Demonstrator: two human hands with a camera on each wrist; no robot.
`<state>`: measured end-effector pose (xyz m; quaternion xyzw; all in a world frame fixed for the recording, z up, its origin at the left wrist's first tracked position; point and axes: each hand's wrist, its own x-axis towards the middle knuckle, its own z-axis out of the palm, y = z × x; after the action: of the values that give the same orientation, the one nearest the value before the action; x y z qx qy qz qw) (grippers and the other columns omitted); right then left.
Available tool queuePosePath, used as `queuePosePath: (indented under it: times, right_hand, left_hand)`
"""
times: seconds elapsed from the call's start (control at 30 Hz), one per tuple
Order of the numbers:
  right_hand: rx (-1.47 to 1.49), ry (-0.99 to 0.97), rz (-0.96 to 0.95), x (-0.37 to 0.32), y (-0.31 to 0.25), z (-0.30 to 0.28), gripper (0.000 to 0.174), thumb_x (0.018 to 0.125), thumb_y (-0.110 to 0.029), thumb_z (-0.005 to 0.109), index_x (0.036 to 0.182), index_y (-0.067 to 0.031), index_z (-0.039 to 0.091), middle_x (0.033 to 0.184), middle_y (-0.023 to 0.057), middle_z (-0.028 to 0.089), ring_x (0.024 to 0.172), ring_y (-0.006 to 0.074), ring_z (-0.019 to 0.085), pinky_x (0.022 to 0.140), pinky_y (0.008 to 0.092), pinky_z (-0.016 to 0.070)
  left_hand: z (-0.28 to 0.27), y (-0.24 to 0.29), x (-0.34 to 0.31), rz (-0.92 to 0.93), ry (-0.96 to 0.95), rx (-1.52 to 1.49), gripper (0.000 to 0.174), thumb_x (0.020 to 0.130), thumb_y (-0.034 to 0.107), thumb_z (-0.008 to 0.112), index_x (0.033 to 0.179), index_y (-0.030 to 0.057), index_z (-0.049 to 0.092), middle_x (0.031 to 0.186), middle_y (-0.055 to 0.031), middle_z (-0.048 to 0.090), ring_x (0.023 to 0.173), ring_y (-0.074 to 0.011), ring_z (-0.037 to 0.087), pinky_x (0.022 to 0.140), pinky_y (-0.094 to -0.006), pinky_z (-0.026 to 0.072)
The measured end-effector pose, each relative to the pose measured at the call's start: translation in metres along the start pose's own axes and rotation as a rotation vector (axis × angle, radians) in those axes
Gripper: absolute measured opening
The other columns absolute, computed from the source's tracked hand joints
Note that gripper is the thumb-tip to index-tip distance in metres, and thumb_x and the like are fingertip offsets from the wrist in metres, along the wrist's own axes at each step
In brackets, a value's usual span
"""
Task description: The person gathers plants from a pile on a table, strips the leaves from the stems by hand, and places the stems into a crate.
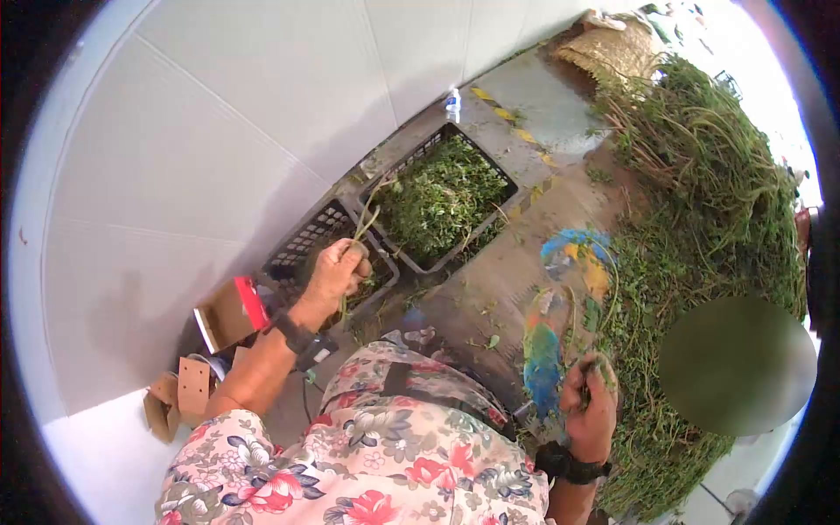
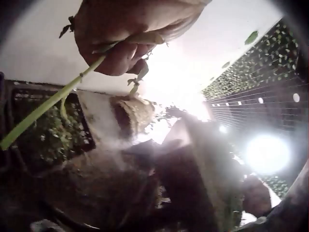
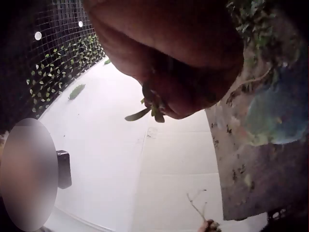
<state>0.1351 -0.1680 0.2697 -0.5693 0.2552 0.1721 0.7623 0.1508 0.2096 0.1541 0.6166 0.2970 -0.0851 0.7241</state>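
My left hand (image 1: 339,269) pinches a long pale-green plant stem (image 2: 53,100), which sticks out past the fingers over the near edge of a black crate. That crate (image 1: 306,238) stands by the wall, partly hidden behind the hand. Beside it, a second black crate (image 1: 510,188) is heaped with cut leafy greens (image 1: 444,194). On the other side, my right hand (image 1: 591,398) is held beside the large pile of leafy stems (image 1: 700,219). Its curled fingers grip a small leafy sprig (image 3: 153,108), most of it hidden in the hand.
A colourful printed sheet (image 1: 542,359) lies on the floor between hands and pile. Near the wall are a water bottle (image 1: 452,103), a red-edged carton (image 1: 229,313) and brown cardboard (image 1: 192,389). A woven sack (image 1: 612,51) lies at the back, near yellow-black floor tape (image 1: 494,103).
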Motion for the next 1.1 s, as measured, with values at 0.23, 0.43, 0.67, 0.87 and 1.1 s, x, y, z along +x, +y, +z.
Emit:
queuePosePath:
  times: [0.23, 0.43, 0.67, 0.87, 1.1]
  right_hand:
    - [-0.31, -0.223, -0.316, 0.057, -0.033, 0.06, 0.017, 0.089, -0.011, 0.049, 0.104, -0.0028, 0.053, 0.084, 0.0028, 0.053, 0.072, 0.0121, 0.051, 0.059, 0.0234, 0.044]
    - [-0.162, -0.253, -0.344, 0.131, -0.045, 0.12, 0.033, 0.09, -0.017, 0.05, 0.119, -0.0028, 0.047, 0.101, 0.0072, 0.058, 0.088, 0.0181, 0.057, 0.075, 0.0303, 0.0453]
    - [-0.303, -0.293, -0.453, 0.123, -0.035, 0.071, 0.025, 0.089, -0.023, 0.046, 0.099, -0.0014, 0.055, 0.083, 0.0013, 0.055, 0.076, 0.0108, 0.052, 0.07, 0.0255, 0.0434]
    - [-0.384, -0.24, -0.315, 0.028, -0.036, -0.007, 0.019, 0.089, -0.014, 0.045, 0.093, -0.0003, 0.057, 0.082, 0.0021, 0.058, 0.077, 0.0104, 0.054, 0.072, 0.0256, 0.0454]
    - [0.049, 0.303, -0.472, -0.069, -0.02, -0.162, 0.017, 0.088, -0.014, 0.049, 0.099, -0.0017, 0.055, 0.09, 0.0067, 0.061, 0.077, 0.0142, 0.059, 0.072, 0.028, 0.049]
  left_hand:
    - [-0.08, -0.063, 0.014, -0.05, 0.247, 0.265, 0.017, 0.083, 0.021, 0.049, 0.079, 0.0054, 0.051, 0.058, -0.0028, 0.05, 0.039, -0.0057, 0.035, 0.034, -0.0216, 0.0274]
    - [-0.129, -0.088, 0.04, -0.113, 0.281, 0.484, 0.032, 0.081, 0.025, 0.055, 0.099, -0.0015, 0.051, 0.079, -0.011, 0.06, 0.061, -0.0158, 0.054, 0.052, -0.0282, 0.0432]
    - [-0.146, -0.073, 0.066, -0.189, 0.111, 0.491, 0.041, 0.082, 0.025, 0.053, 0.112, -0.0028, 0.051, 0.09, -0.0092, 0.058, 0.079, -0.0157, 0.054, 0.064, -0.0271, 0.0439]
    - [-0.021, 0.011, 0.057, 0.204, -0.084, 0.307, 0.012, 0.088, 0.015, 0.049, 0.093, 0.0053, 0.054, 0.078, 0.001, 0.056, 0.065, -0.0068, 0.052, 0.056, -0.0205, 0.0421]
    - [0.156, 0.039, -0.034, 0.624, -0.418, 0.639, 0.011, 0.085, 0.013, 0.051, 0.087, 0.0027, 0.055, 0.086, -0.0064, 0.057, 0.078, -0.0166, 0.053, 0.07, -0.0277, 0.043]
